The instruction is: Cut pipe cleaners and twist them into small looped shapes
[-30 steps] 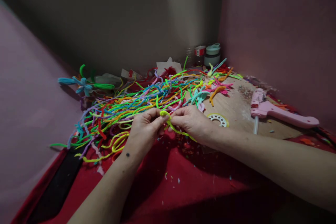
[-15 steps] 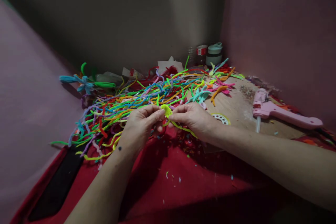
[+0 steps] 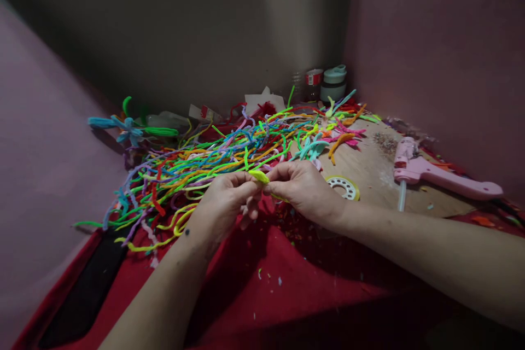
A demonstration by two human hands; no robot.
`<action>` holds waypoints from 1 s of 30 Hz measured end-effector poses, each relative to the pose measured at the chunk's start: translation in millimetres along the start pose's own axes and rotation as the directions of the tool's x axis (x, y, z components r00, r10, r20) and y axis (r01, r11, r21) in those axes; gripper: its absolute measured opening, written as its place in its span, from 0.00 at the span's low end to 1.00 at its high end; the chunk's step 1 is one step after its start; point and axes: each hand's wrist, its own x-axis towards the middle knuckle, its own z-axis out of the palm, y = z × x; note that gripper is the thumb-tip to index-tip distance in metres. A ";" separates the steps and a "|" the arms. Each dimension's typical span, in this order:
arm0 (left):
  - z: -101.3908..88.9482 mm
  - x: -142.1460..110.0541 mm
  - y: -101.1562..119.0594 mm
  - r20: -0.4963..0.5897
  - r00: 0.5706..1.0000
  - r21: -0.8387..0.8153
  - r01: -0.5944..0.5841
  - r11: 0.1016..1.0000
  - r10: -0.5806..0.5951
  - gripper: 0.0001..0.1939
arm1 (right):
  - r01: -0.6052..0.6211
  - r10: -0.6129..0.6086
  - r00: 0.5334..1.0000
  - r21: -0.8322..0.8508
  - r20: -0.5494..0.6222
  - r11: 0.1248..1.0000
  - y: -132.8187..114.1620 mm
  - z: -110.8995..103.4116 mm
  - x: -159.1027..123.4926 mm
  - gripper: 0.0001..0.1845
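Note:
Between my two hands is a yellow pipe cleaner (image 3: 258, 176), bent into a small flattened loop. My left hand (image 3: 225, 197) pinches its left side between thumb and forefinger, the other fingers curled below. From the right, my right hand (image 3: 305, 188) pinches the same piece, and most of its tail is hidden behind those fingers. Just behind the hands spreads a large heap of loose pipe cleaners (image 3: 221, 156) in many colours. Close to my right wrist lies a white and yellow tape roll (image 3: 348, 188).
A pink glue gun (image 3: 445, 175) lies on a brown board (image 3: 369, 167) at the right. Turquoise bent pieces (image 3: 311, 147) rest by the heap. A lidded cup (image 3: 333, 83) and a red-labelled bottle (image 3: 313, 85) stand at the back. Red cloth (image 3: 287, 284) with scraps covers the front.
The yellow loop has turned from upright and rounded to flatter and tilted between my fingertips. Its tail, visible under my right hand before, is now mostly hidden. Both hands stay nearly in place.

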 end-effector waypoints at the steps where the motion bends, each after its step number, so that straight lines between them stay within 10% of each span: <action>1: 0.3 0.3 -0.1 0.005 1.000 -0.013 0.008 1.000 -0.008 0.06 | 0.013 -0.013 1.000 -0.005 0.000 1.000 -0.4 0.1 -0.3 0.12; 22: 3.0 -1.9 1.7 -0.023 0.995 0.241 -0.088 0.967 0.097 0.06 | -0.268 0.240 0.963 0.376 0.121 0.887 9.5 4.6 2.8 0.02; 30: -12.3 1.5 4.6 0.063 0.982 0.273 -0.186 0.944 0.176 0.03 | -0.260 0.242 0.965 0.276 0.099 0.925 9.0 3.4 6.4 0.04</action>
